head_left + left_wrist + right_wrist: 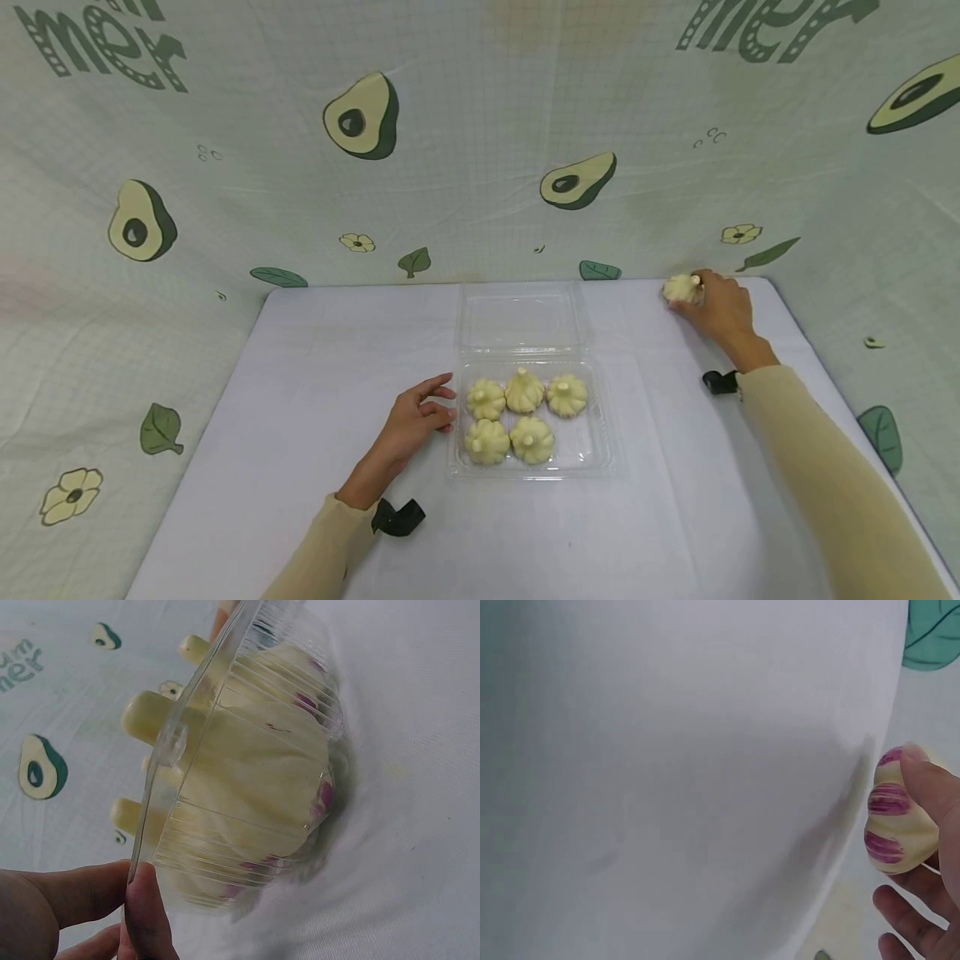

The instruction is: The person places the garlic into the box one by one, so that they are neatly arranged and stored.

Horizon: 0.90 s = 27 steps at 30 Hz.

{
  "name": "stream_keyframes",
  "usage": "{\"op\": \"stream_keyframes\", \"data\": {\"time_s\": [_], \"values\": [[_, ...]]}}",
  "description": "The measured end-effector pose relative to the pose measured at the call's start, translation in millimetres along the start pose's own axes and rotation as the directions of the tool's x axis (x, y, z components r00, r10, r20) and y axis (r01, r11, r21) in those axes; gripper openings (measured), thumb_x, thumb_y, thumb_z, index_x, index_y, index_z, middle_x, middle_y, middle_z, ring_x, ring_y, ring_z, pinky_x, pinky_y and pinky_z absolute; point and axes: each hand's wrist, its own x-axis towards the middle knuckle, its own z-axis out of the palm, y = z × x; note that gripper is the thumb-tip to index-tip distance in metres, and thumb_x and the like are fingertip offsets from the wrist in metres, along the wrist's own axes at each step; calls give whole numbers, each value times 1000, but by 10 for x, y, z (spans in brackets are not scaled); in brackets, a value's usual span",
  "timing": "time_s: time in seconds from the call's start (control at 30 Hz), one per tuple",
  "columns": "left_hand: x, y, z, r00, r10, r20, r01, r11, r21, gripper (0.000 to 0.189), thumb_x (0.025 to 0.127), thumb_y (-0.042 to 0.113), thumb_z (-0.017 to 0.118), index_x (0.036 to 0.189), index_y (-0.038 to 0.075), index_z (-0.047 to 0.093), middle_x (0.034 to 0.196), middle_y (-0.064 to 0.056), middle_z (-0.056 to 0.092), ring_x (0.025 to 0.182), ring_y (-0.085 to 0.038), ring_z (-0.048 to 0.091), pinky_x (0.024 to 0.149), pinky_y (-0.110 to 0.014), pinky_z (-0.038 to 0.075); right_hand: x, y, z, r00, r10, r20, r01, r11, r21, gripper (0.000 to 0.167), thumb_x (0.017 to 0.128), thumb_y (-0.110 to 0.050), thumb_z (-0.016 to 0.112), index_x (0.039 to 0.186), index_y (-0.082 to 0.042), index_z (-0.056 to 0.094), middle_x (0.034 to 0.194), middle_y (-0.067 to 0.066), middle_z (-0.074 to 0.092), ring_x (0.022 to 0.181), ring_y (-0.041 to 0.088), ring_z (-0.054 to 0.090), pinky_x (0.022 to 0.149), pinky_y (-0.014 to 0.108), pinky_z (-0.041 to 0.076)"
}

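At the back right of the table, my right hand (720, 310) grips a garlic bulb (680, 288) between thumb and fingers. The right wrist view shows purple streaks on this pale bulb (891, 817). A clear plastic container (581, 443) lies with its lid flipped back, and my left hand (417, 417) is at its left side. In the left wrist view, the thumb (146, 907) and a finger pinch the container's rim. Several garlic bulbs (532, 440) sit inside, stems up: three in the back row, two in front at the left and middle.
The clear lid (521, 321) lies open behind the container on the white tablecloth (322, 358). A cloth backdrop (465, 167) with printed avocados and leaves rises behind the table and along its sides. Black wrist cameras (399, 517) stick out beside both sleeves.
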Motion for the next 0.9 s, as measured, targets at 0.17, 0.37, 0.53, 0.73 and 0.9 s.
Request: {"op": "stream_keyframes", "data": {"time_s": [0.17,0.37,0.53,0.73,0.9], "values": [[6,-12,-12,1000,9,9,-9,1000,0,64,97,-8,70,156,1,49,127,-20,60,81,-13,65,72,-25,59,-108,-135,-61,997,-64,-33,63,998,-24,67,93,-24,83,138,16,52,126,41,59,108,62,55,93,73,41],[13,-14,-13,1000,4,16,-4,1000,-9,64,97,-9,70,157,1,48,128,-20,59,81,-13,65,72,-24,59,-304,-392,-167,987,-139,-79,136,990,-36,67,89,-20,88,138,12,56,125,39,63,107,60,57,93,73,42],[13,-3,1,1000,3,13,-3,1000,-5,64,97,-9,69,157,0,48,127,-19,59,80,-12,65,71,-24,59,-515,-608,-252,974,-199,-104,198,980,-23,67,85,-16,91,136,10,59,126,35,65,110,57,59,95,73,43],[14,5,7,1000,6,11,-6,1000,-3,64,97,-9,69,156,0,48,127,-20,59,80,-12,66,72,-24,59,-772,-863,-329,955,-273,-111,272,962,-24,68,81,-15,94,135,9,61,126,32,67,112,53,61,96,71,45],[9,1,4,1000,9,15,-9,1000,-6,64,97,-9,69,157,0,48,127,-19,60,81,-13,65,73,-26,60,-980,-1065,-373,936,-335,-107,335,942,-20,70,78,-13,94,136,7,61,126,31,68,114,51,61,98,70,44]]}}
